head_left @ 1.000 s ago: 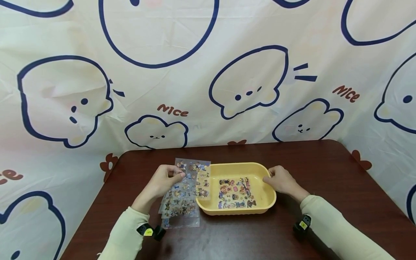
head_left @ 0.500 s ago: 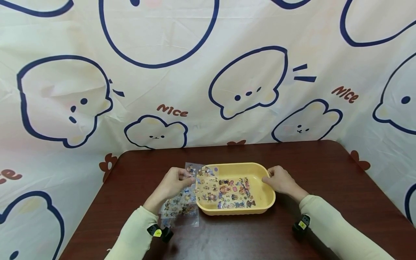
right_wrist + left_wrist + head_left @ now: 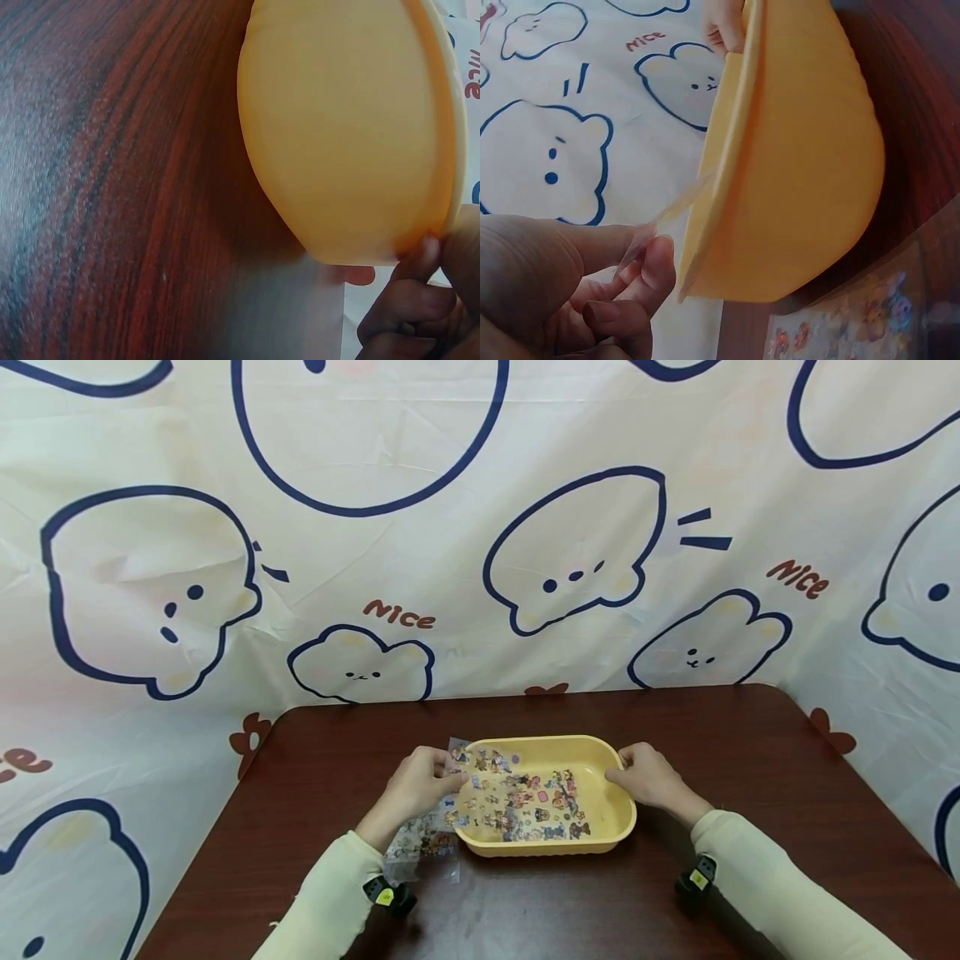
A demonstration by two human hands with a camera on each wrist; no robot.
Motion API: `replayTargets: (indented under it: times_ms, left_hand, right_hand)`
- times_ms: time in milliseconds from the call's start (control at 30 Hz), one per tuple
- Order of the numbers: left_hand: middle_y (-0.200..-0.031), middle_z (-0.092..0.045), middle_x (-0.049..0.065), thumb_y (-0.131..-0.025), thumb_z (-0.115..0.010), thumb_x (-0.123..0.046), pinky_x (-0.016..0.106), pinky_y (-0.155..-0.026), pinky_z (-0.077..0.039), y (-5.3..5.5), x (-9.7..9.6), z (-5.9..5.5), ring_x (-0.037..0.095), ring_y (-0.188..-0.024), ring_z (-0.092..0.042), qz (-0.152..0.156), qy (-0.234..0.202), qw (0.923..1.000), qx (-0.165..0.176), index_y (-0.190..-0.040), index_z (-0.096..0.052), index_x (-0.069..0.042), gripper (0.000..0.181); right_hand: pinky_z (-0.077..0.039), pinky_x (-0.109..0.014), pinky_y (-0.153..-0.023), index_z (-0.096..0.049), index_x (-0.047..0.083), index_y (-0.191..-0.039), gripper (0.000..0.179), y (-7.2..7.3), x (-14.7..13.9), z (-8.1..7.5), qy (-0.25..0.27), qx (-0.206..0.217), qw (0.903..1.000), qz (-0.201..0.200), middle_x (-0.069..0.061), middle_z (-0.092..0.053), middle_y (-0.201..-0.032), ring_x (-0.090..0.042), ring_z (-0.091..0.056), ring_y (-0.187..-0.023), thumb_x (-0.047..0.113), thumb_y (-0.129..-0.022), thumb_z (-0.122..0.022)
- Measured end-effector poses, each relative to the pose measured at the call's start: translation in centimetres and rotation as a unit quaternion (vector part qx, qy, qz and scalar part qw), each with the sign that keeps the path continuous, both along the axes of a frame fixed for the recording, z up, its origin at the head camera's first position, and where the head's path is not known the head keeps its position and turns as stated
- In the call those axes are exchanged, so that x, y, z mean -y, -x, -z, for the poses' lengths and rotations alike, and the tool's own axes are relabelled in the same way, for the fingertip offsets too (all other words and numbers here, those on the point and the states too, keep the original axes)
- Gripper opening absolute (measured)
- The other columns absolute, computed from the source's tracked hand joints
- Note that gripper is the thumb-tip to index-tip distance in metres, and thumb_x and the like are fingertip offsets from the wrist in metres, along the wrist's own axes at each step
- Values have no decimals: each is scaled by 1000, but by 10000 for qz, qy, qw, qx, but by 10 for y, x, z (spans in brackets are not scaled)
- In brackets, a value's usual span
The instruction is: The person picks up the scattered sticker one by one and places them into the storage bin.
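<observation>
From the far left of the frame and right across its upper half hangs a pale cloth printed with blue-outlined cartoon heads and the word "Nice", its lower part meeting the back edge of a dark reddish-brown table. At lower left a pale sleeve comes up, a black wrist device with a yellow label strapped over it. Left of centre, the person's left hand pinches the edge of a clear sticker sheet between thumb and fingers. Below and partly behind that hand lie more clear sheets on the table; the hand and wrist stand in front of them, so I cannot count them. The pinched sheet reaches rightward over the left rim of a yellow tray, which sits at lower centre; whether it touches the rim I cannot tell. Seen through it, its figures run into those of another sheet lying in the tray. At the tray's right end the right hand grips the rim, well apart from the left. Further right, another black device sits on the right sleeve, which stretches toward the lower right corner.
</observation>
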State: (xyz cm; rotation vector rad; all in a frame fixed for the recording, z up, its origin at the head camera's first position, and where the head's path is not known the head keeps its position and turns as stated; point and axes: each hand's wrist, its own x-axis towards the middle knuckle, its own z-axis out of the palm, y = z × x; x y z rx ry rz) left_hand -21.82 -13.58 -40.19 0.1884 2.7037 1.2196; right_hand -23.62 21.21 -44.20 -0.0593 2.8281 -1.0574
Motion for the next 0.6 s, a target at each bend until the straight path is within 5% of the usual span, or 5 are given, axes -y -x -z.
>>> replayTargets:
  times_ms: [200,400,600]
  left_hand:
    - [-68,-69,-2,-96,-71,-20,27,-49,-34,-2,-10,5,11,-55,-55,53,206,9996,-167,-68,-54,-14,33]
    - [-62,-61,-3,-95,-72,-25,27,-47,-32,-5,-17,7,11,-48,-43,6,477,9983,-346,-73,-64,-16,25]
    - [-60,-59,-4,-94,-72,-36,28,-49,-36,-6,-21,7,11,-50,-47,-10,799,9949,-610,-73,-68,-17,29]
  right_hand:
    - [-40,-23,-48,-44,13,-64,33,0,1,-1,-24,83,9999,64,2,-48,-57,-9,-54,-51,16,-90,-63]
    - [-39,-23,-48,-42,13,-63,34,-1,1,-1,-40,91,9999,85,3,-45,-56,-9,-52,-50,16,-90,-63]
    - [-38,-23,-47,-42,14,-63,34,0,1,-1,-41,102,9999,75,3,-44,-55,-9,-51,-49,16,-90,-63]
